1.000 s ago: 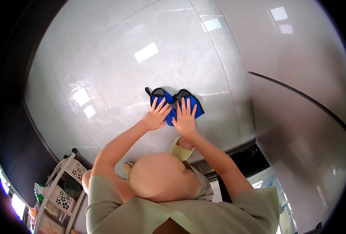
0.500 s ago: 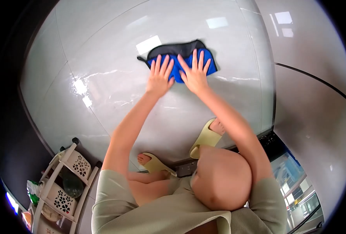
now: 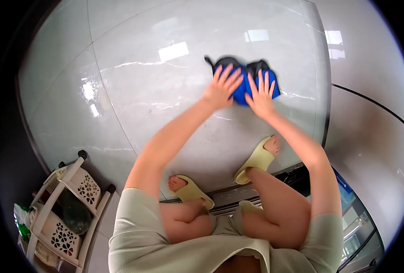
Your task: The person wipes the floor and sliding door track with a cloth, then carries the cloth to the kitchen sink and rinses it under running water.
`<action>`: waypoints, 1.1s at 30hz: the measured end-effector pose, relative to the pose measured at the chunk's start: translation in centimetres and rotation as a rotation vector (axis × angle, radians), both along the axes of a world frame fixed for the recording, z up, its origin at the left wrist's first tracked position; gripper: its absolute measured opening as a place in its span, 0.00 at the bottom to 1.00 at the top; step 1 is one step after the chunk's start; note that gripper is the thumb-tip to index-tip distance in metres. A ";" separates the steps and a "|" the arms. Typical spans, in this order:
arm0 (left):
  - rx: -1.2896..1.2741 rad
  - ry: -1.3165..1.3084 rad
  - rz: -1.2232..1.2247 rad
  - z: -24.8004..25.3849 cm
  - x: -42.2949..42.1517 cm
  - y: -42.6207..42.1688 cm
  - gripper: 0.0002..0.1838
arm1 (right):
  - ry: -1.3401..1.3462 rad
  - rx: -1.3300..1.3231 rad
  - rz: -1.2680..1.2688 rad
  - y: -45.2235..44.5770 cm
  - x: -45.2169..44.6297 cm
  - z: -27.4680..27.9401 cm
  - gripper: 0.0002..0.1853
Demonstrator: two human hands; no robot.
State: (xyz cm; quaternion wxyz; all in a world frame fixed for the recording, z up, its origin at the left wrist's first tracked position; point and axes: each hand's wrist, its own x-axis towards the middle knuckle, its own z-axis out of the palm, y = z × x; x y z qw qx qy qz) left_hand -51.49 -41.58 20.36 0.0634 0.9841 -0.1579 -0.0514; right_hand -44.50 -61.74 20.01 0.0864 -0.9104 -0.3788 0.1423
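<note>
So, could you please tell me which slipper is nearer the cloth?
The right foot's slipper: it sits farther forward, closer to the cloth, while the left foot's slipper lies farther back.

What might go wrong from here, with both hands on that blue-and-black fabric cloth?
The blue fabric cloth with black edging, bunched between the left hand and right hand, may fold further under them. The pale-yellow open-toed slippers might slip on the glossy grey tiled floor if weight shifts forward.
</note>
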 end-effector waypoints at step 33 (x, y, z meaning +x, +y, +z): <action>0.065 0.043 0.681 0.1 -21.7 12.7 0.40 | 0.000 0.268 0.149 21.7 -17.6 0.3 0.31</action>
